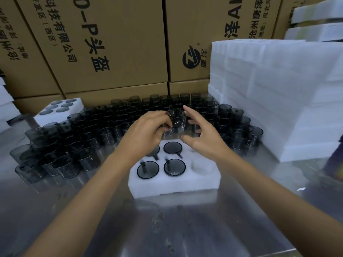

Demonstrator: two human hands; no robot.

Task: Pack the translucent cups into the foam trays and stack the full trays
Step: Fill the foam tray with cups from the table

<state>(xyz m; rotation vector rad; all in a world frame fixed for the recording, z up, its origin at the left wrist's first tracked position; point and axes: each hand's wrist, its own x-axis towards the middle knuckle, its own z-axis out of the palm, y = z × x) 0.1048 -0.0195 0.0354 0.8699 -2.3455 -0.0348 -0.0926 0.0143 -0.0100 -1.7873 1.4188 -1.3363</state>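
Smoky see-through plastic is what the held cup is made of. The person's left hand curls its fingers round the cup's left side and holds it up in the air. The right hand is just beside the cup on its right, with fingers spread and loose; I cannot tell if they touch it.

Right under the held cup sits a white foam tray on the shiny metal table. Four cups sit in its holes, like the near one, and the holes under the right hand are bare.

Behind the hands stands a big crowd of loose cups. Far to the left of the grip is another foam tray with cups in it. To the right rises a tall stack of white foam. Brown cardboard boxes stand at the back.
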